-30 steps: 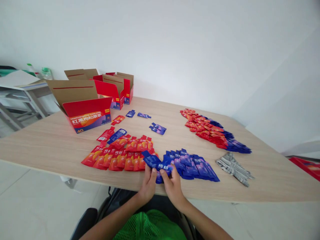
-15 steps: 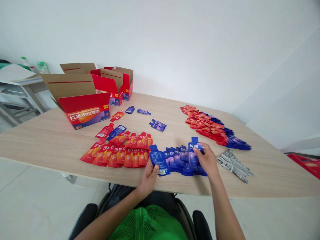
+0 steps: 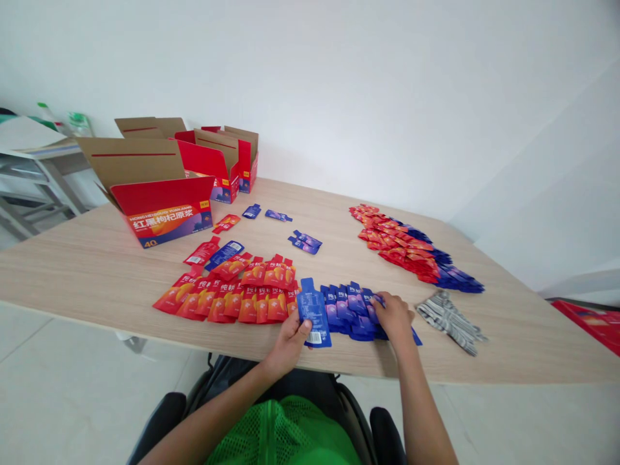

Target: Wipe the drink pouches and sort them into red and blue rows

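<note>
My left hand (image 3: 289, 342) pinches the lower left side of a blue spout pouch (image 3: 314, 313), its printed back and barcode turned up. The pouch is held at the left end of a row of overlapping blue pouches (image 3: 345, 310) lying fronts up. At that row's right end, my right hand (image 3: 396, 318) has its fingers closed on the edge of another blue pouch (image 3: 371, 309), partly hidden beneath them. To the left of the held pouch lie overlapping red spout pouches (image 3: 249, 303) in two rows.
Open red cartons (image 3: 167, 213) stand at the back left. Several loose pouches (image 3: 306, 241) are scattered mid-table. A large heap of red and blue pouches (image 3: 411, 252) lies back right. A grey striped glove (image 3: 450, 321) rests right of my right hand.
My right hand has lowered its blue pouch onto the right end of the blue row. My left hand's pouch has turned more upright and shifted slightly right and down.
</note>
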A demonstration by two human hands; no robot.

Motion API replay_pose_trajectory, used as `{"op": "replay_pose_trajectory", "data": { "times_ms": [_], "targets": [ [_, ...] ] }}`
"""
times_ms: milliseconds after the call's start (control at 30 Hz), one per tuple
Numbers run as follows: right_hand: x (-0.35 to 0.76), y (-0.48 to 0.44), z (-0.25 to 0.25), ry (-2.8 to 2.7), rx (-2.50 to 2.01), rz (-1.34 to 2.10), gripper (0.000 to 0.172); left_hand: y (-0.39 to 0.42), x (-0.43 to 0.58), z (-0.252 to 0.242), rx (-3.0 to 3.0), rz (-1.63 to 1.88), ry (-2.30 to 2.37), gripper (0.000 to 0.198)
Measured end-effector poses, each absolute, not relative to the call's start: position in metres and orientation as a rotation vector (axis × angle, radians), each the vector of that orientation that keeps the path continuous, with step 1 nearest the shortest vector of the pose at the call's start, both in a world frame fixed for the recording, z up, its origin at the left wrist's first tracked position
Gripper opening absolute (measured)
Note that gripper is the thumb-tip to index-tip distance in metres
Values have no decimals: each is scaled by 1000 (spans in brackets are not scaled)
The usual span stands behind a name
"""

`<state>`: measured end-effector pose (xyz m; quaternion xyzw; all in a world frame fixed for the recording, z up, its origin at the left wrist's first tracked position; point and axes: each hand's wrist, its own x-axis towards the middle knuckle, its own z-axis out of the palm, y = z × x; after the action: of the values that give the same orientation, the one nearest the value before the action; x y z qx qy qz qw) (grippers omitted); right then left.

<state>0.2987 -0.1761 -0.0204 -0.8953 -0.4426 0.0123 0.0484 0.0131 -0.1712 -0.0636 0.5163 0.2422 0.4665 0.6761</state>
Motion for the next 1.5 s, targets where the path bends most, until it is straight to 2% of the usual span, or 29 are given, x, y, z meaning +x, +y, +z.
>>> {"op": "replay_pose_trajectory", "data": {
  "times_ms": [133,267,333,400,467,533,667,800,967,1167,1267,1400,1500],
  "targets": [
    [293,-180,-17,-1325,-2697,-73,33,-169,14,-62,1126,1061,507,47],
    [281,-187,-13,-1288,-2337,-167,41,-169,16,-62,1067,1025,467,46],
    [262,-194,-12,-1292,-2021,0,49,-170,17,-63,1030,1030,461,46],
    [231,-205,-15,-1298,-1741,334,54,-171,18,-64,1003,1051,464,46],
    [194,-218,-21,-1350,-1563,652,53,-171,18,-64,986,1075,466,46],
    [157,-231,-29,-1410,-1479,821,49,-170,17,-64,979,1091,469,45],
    [123,-241,-42,-1160,-1474,652,40,-169,17,-65,993,1162,521,42],
    [158,-230,-34,-1037,-1477,520,35,-173,19,-67,1033,1069,548,48],
    [237,-214,-23,-1357,-1619,-273,29,-174,21,-66,1085,1019,569,50],
    [266,-220,-43,-1743,-1819,-756,47,-171,20,-66,1127,1048,623,48],
    [259,-226,-49,-1792,-1972,-850,48,-170,20,-65,1150,1050,633,47],
    [254,-231,-51,-1942,-2023,-722,53,-171,18,-63,1217,1021,638,47],
    [254,-233,-54,-1956,-2047,-666,47,-171,17,-61,1284,1011,645,44]
  ]
}}
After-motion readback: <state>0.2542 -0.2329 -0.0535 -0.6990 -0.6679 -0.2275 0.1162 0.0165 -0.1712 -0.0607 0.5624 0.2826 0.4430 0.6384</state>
